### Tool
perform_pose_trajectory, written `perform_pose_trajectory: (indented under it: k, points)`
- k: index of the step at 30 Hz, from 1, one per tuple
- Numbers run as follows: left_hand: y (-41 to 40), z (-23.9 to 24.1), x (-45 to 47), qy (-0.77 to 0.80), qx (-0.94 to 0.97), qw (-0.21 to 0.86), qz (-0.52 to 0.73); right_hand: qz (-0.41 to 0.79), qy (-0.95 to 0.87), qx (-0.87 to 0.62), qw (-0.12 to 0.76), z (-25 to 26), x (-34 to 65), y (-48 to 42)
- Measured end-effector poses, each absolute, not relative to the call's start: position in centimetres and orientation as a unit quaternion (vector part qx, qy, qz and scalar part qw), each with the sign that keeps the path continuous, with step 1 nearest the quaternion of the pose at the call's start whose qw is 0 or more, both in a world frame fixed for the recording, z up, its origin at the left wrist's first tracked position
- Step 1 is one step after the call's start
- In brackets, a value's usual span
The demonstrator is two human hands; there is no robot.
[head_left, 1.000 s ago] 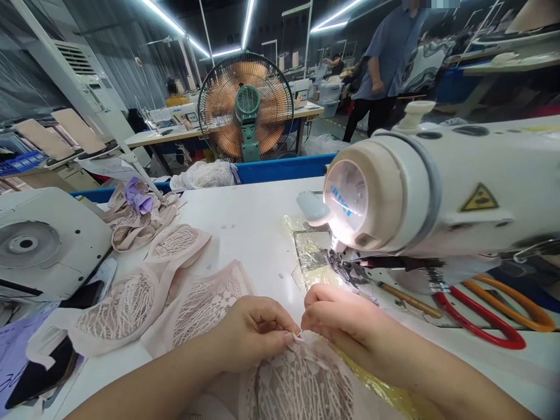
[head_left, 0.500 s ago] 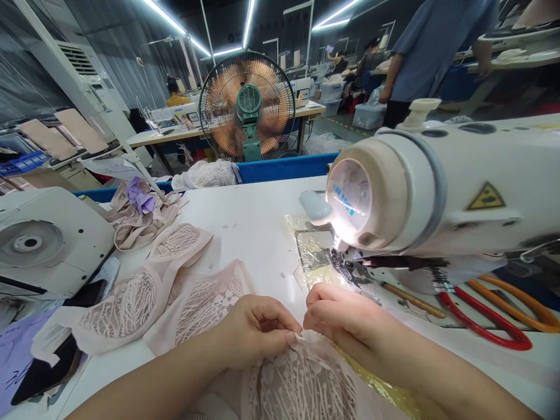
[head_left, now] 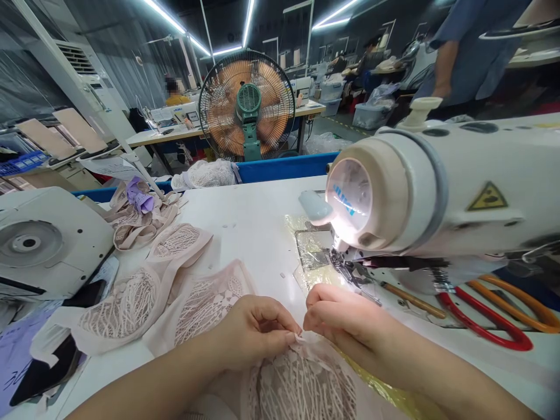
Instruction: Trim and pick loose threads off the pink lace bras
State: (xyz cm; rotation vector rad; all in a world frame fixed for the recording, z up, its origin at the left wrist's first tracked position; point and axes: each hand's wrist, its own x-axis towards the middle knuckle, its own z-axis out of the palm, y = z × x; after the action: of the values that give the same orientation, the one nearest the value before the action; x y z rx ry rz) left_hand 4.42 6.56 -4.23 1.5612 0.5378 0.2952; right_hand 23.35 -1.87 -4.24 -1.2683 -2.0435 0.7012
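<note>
At the bottom centre of the frame, the top edge of a pink lace piece (head_left: 301, 379) is pinched between the closed fingertips of the left hand (head_left: 256, 332) and the right hand (head_left: 345, 326). Just above, a sewing machine (head_left: 437, 192) is seen; more lace cups (head_left: 126, 303) are spread at lower left.

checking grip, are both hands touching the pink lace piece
Touching. The head view shows left hand and right hand pinching the top edge of the pink lace piece.
</note>
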Motion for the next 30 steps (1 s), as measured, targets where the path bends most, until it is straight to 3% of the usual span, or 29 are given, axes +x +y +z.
perform_pose_trajectory:
  k: [30]
  points:
    - [6.26,-4.09,4.50,0.256,0.687,0.662,0.151,0.246,-0.784,-0.497,0.281,-4.69,22.78,-2.32]
